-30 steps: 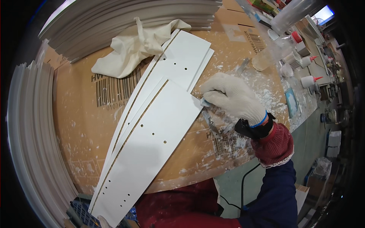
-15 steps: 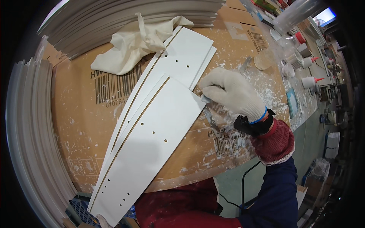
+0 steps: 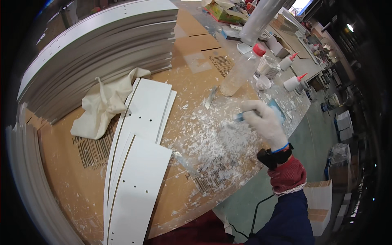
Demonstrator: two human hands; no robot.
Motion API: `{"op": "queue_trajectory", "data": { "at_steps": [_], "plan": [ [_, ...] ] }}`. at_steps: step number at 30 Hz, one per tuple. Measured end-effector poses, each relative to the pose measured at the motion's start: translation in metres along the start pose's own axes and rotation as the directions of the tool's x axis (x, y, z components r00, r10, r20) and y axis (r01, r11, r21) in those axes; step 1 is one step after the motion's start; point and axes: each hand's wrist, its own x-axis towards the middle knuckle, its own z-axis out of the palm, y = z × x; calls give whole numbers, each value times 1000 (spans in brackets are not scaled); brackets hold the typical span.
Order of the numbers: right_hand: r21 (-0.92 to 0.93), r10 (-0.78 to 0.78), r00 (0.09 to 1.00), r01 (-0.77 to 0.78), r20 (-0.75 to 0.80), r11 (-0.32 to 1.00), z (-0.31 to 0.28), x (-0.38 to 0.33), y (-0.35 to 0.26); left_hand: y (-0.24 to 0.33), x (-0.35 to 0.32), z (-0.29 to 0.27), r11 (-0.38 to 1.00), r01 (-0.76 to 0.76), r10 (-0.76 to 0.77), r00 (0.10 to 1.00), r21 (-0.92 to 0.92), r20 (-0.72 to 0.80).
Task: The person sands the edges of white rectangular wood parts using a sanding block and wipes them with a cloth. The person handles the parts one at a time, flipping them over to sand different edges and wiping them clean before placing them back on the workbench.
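Moving the right hand (image 3: 264, 124) farther right of the white board (image 3: 141, 173), pinching a small blue-grey piece (image 3: 239, 117) in its grip.

My right arm (image 3: 281, 218) came up from the lower edge, sheathed in a dark blue sleeve (image 3: 292, 204), with the elbow end low and the forearm slanting up and a little to the left. Past a pale, frilled edge (image 3: 290, 190), a red knitted cuff (image 3: 288, 175) covered the lower forearm, and a black band (image 3: 275, 157) wrapped my wrist. My right hand (image 3: 265, 124) wore a white knitted glove (image 3: 272, 132) with a blue hem (image 3: 281, 148). I held its back upward, the fingers (image 3: 254, 106) bent over to the left and drawn together in a pinch; my thumb seemed tucked beneath them, though it was too small to be sure.
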Motion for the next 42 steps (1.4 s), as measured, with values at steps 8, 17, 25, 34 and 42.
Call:
{"op": "queue_trajectory", "data": {
  "at_steps": [8,17,25,34,42],
  "plan": [
    [-496,-241,893,23,-380,868,-125,100,77,-7,27,-24,993,91,-81,990,-75,116],
    [-753,-133,966,-85,-224,652,-118,146,109,7,16,-4,999,31,-28,997,-39,71],
    [-763,-3,987,-121,-158,635,-112,150,100,11,-1,14,999,-36,37,999,-32,22],
    [-399,47,979,-124,-196,908,-145,166,144,-2,32,-30,998,31,-27,996,-50,83],
    [154,133,948,-91,-290,984,-166,133,134,-20,65,-58,990,138,-141,983,33,119]
  ]
}}
